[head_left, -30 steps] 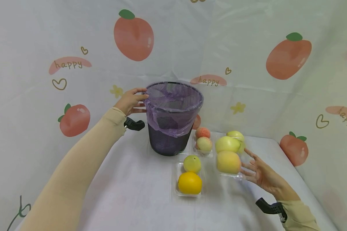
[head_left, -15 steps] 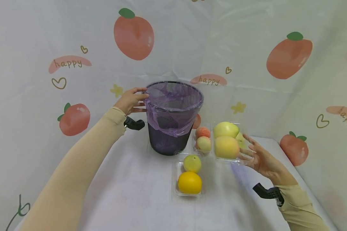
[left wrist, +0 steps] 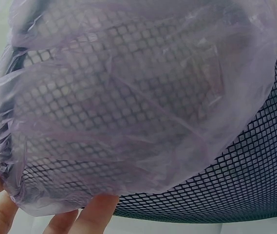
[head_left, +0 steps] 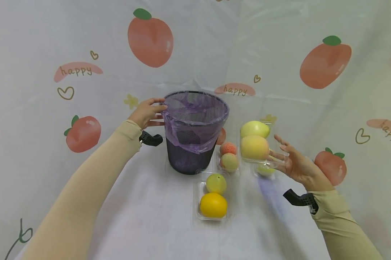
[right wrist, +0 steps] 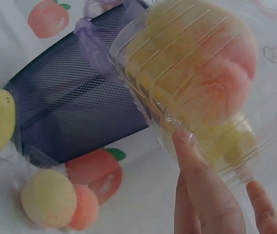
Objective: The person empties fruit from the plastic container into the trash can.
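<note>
My left hand (head_left: pixel 146 112) rests against the left side of a black mesh waste bin (head_left: pixel 190 159), near its rim. Its extended fingertips (left wrist: pixel 99 207) touch the outside where a purple bin liner (left wrist: pixel 148 151) folds over the rim. My right hand (head_left: pixel 294 162) holds a clear plastic fruit box (head_left: pixel 276 161) by its right side, raised above the table. Inside the box lie a peach (right wrist: pixel 216 68) and a yellow-green fruit (head_left: pixel 255 129). Beneath it, another box with a yellow-green fruit (head_left: pixel 265 169) is partly hidden.
Before the bin stands a clear box (head_left: pixel 212 218) with an orange-yellow fruit (head_left: pixel 213 205) and a yellow-green one. A smaller box between the bin and the raised box holds a reddish fruit (head_left: pixel 228 148) and a pale fruit (head_left: pixel 229 162). A printed cloth (head_left: pixel 195 43) hangs behind.
My right hand has lifted the box with the peach up and away from me, uncovering part of the box beneath. The left hand and the bin have stayed put.
</note>
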Tool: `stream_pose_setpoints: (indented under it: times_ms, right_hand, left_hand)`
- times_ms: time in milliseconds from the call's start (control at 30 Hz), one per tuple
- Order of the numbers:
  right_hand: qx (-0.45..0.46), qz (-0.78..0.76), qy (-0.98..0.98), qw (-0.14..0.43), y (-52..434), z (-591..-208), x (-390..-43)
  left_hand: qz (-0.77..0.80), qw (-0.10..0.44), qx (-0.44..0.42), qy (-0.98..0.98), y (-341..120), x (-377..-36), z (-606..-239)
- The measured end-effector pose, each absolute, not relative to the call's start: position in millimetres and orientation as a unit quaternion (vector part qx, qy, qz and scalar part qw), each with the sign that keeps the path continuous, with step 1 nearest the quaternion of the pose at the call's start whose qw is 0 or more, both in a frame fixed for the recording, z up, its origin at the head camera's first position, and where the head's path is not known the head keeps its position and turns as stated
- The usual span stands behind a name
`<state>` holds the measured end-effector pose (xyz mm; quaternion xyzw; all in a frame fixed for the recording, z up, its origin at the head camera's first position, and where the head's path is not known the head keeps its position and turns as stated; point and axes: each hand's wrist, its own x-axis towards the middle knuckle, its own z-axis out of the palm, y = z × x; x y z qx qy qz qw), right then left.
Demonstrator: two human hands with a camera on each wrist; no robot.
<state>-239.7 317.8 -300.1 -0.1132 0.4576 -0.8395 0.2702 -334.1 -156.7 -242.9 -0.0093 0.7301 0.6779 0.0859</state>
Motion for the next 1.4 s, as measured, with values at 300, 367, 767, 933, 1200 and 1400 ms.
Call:
stream_pose_setpoints:
  times_ms: [300, 367, 767, 933, 1200, 1400]
  right_hand:
    - [-0.088, -0.848, 0.455, 0.257, 317.2, -284.2, -247.4]
    - [-0.085, -0.850, 0.454, 0.253, 317.0, -281.4, -248.7]
    - [-0.053, -0.852, 0.470, 0.225, 313.8, -260.3, -260.4]
    - [-0.040, -0.849, 0.481, 0.213, 310.6, -249.8, -264.2]
    - [-0.004, -0.848, 0.494, 0.194, 301.2, -231.0, -273.9]
    - [0.018, -0.839, 0.513, 0.178, 293.5, -217.1, -282.6]
  left_hand:
    - [0.680, 0.086, -0.013, 0.728, -156.5, -335.2, -243.2]
    - [0.680, 0.085, -0.013, 0.728, -156.4, -335.4, -243.5]
    - [0.678, 0.084, -0.008, 0.730, -157.2, -336.2, -244.8]
    - [0.681, 0.087, -0.009, 0.727, -156.7, -336.3, -244.7]
    - [0.679, 0.088, -0.008, 0.728, -157.1, -335.7, -243.9]
    - [0.681, 0.087, -0.009, 0.727, -157.0, -336.7, -244.1]
